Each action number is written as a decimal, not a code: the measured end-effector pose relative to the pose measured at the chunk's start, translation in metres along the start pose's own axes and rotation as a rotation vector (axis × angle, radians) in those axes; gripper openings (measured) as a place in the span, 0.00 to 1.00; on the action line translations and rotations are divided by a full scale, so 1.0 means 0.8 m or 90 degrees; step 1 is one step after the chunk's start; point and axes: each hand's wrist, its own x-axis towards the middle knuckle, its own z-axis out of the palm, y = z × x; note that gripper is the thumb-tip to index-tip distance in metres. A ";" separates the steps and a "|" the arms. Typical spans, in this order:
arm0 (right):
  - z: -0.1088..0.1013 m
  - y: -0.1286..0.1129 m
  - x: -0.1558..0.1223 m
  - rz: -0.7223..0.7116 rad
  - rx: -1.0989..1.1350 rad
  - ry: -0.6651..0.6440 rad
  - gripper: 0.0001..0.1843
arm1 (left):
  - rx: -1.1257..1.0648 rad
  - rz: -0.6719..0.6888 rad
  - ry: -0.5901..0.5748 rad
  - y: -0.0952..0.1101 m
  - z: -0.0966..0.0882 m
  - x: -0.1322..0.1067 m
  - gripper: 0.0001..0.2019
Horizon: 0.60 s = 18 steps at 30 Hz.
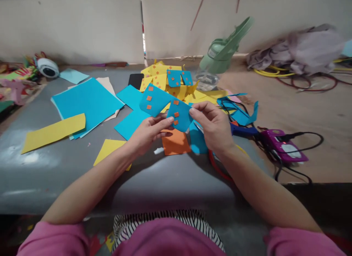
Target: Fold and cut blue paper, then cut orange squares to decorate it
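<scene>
Both hands hold up a folded blue paper piece (pixel 165 105) dotted with small orange squares, above the grey table (pixel 154 182). My left hand (pixel 147 133) pinches its lower middle edge with thumb and fingers. At the piece's right edge, my right hand (pixel 213 125) grips with curled fingers. An orange paper square (pixel 176 143) and a blue scrap (pixel 198 140) lie on the table just beneath the hands.
Large blue sheets (pixel 86 102) and yellow strips (pixel 53 133) lie left. A pile of yellow and blue decorated pieces (pixel 170 78) sits behind. A glue gun (pixel 243 130), a purple device (pixel 283 146) with cables, a green fan (pixel 222 50) and crumpled cloth (pixel 302 47) are right.
</scene>
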 end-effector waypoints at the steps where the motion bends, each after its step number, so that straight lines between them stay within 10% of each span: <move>1: -0.001 0.001 -0.001 -0.017 -0.021 -0.005 0.07 | -0.007 -0.005 0.012 -0.002 0.001 0.000 0.19; 9: -0.008 -0.012 -0.014 -0.390 -0.458 -0.001 0.10 | -0.084 -0.023 0.118 0.002 0.007 0.003 0.19; 18: -0.001 -0.013 -0.016 -0.424 -0.616 -0.066 0.14 | -0.083 -0.010 0.126 0.005 0.006 0.000 0.16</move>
